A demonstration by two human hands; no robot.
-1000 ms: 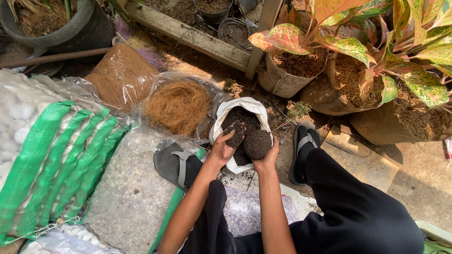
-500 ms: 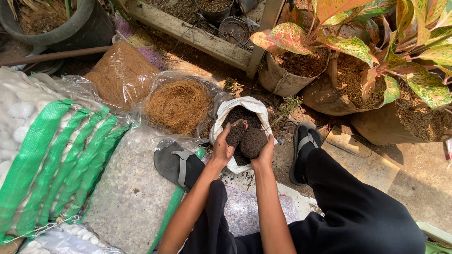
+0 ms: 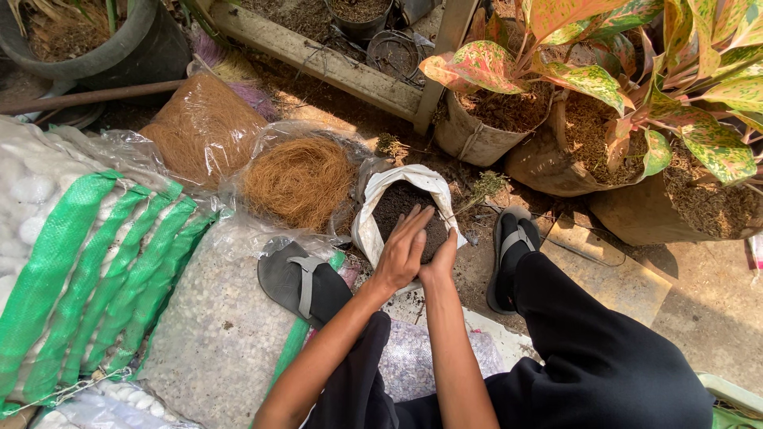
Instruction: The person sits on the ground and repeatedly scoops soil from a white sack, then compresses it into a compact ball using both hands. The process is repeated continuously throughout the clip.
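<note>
Fingers of both hands flat, holding nothing, pressed onto dark soil (image 3: 395,208) in white woven bag (image 3: 369,230).
Left hand (image 3: 405,250) over right hand (image 3: 439,258); palms down to bear on the fill.

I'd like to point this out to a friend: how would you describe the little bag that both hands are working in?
Start at the large sack with green stripes on the left, then move right past the clear bag of brown coconut fibre. Just beyond it, between the person's two sandalled feet, sits a small white grow bag with its rim rolled down. Unlike its neighbours, it holds dark soil, with the left hand and right hand in it.
</note>
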